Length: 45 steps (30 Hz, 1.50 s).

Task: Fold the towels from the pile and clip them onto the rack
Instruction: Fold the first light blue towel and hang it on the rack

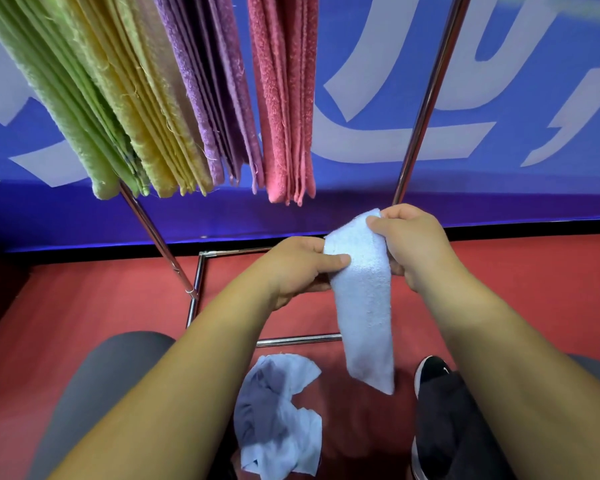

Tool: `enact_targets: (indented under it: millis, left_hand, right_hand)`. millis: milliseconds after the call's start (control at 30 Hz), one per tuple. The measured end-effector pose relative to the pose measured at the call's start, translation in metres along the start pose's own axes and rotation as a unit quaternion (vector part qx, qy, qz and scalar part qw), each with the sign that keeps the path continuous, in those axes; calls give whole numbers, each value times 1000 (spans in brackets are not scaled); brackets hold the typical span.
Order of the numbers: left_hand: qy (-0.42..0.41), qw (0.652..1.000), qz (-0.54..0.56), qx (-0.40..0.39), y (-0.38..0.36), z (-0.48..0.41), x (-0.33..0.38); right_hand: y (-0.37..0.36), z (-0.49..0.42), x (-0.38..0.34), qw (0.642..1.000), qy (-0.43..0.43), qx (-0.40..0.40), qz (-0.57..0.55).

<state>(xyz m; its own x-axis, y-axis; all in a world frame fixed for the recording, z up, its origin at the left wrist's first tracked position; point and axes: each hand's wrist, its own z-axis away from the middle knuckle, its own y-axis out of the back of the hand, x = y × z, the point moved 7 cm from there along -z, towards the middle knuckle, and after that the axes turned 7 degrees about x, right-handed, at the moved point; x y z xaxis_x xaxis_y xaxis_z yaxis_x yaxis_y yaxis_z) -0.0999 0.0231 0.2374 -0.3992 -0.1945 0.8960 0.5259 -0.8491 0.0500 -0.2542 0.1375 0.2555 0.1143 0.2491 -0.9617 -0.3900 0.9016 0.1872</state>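
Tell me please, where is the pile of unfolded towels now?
In the head view the pile lies low in the centre on the red floor, left of the black shoe.

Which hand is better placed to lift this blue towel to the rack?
Probably the right hand: it pinches the top of the light blue towel, nearest the space beside the pink towels. The left hand grips lower.

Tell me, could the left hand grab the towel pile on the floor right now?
Probably not yet: the left hand pinches the folded blue towel with the right hand. The pile lies below, nothing between.
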Motion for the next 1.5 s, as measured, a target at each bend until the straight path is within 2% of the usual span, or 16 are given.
enact_targets:
  millis: [233, 300, 400, 667, 767, 900, 1000, 1100, 1233, 1333, 1400, 1500]
  left_hand:
    - [-81, 996, 39, 21, -4, 2, 17]
    - [-95, 994, 49, 28, -2, 4, 22]
    - [-103, 991, 71, 47, 4, 5, 27]
    - [-65, 975, 169, 132, 33, 12, 34]
    - [-48, 969, 191, 151, 44, 15, 34]
    - [-15, 961, 221, 167, 52, 13, 29]
    - [-2, 963, 195, 185, 58, 11, 24]
    - [-7, 974, 170, 152, 54, 8, 25]
    - [20, 990, 131, 42, 38, 8, 22]
    - [40, 998, 47, -28, 27, 11, 13]
    - [10, 999, 25, -33, 22, 8, 12]
    - [-52, 997, 57, -29, 15, 5, 19]
  right_hand:
    - [3, 0, -2, 997, -51, -17, -59]
    - [0, 2, -3, 992, -67, -36, -96]
    - [-10, 8, -6, 990, -64, -85, -95]
    - [-36, 28, -22, 974, -9, -179, -135]
    - [-43, 38, -29, 966, 35, -222, -128]
    - [-50, 47, -29, 965, 77, -240, -75]
    - [-50, 48, -30, 966, 111, -227, -50]
    - [-46, 44, -30, 971, 130, -191, -55]
    - [-39, 38, -29, 978, 118, -159, -70]
    - [-29, 33, -31, 983, 114, -125, -72]
    - [-22, 31, -35, 984, 120, -103, -77]
    - [-13, 30, -40, 983, 126, -91, -99]
